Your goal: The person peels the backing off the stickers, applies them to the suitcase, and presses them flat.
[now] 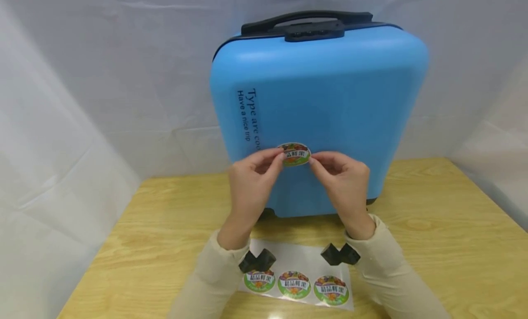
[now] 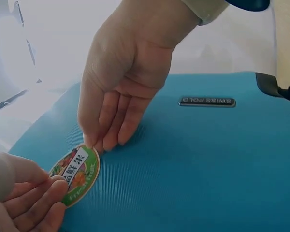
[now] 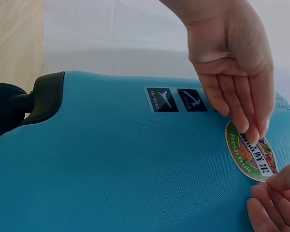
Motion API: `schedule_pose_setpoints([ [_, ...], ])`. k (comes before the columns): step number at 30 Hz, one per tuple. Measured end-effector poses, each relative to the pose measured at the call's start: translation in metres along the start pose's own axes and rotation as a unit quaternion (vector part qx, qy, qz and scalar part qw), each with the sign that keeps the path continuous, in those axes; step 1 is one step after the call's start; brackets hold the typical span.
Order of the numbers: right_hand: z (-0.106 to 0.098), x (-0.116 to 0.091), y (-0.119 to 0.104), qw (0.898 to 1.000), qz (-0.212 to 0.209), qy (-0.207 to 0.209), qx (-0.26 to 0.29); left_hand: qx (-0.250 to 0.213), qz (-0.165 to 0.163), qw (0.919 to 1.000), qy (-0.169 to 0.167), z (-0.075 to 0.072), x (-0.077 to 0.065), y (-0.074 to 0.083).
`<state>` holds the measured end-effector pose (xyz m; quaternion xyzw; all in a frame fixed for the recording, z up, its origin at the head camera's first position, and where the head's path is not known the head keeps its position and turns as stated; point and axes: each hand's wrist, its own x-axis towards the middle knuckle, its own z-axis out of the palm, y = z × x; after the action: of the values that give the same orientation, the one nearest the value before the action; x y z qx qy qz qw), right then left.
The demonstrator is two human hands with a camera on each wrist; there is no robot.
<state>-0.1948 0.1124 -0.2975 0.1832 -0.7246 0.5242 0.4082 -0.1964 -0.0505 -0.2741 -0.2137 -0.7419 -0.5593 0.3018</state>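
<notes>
An oval fruit sticker with a green border is stretched between two hands, in front of the blue suitcase. My left hand pinches its left end between thumb and index finger. At the opposite end, the thumb and fingertips of my right hand grip its edge. Both wrist views show the sticker close over the suitcase's ribbed face; whether it touches that face I cannot tell. The sticker's printed side faces me in the head view.
A white sticker sheet with several oval fruit stickers lies on the wooden table, below the forearms. The suitcase stands upright, its black handle on top. White cloth hangs behind. Small black labels show low on the suitcase.
</notes>
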Motion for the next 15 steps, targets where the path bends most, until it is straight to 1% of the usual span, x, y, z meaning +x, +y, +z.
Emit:
schedule_pose_setpoints([
  [3, -0.001, 0.0, 0.001, 1.0, -0.001, -0.001, 0.002, -0.005, -0.007, 0.9999, -0.013, 0.005, 0.001, 0.001],
  [6, -0.001, 0.0, 0.002, 1.0, -0.001, 0.0, 0.006, -0.012, -0.008, 0.9996, -0.023, 0.009, 0.001, 0.001],
  [10, -0.001, 0.0, 0.002, 1.0, 0.001, 0.001, 0.006, -0.019, -0.002, 0.9994, -0.028, 0.011, 0.001, 0.001],
  [15, 0.0, -0.001, 0.002, 1.0, 0.001, -0.001, -0.004, -0.021, -0.005, 0.9993, -0.032, 0.013, 0.0, 0.003],
])
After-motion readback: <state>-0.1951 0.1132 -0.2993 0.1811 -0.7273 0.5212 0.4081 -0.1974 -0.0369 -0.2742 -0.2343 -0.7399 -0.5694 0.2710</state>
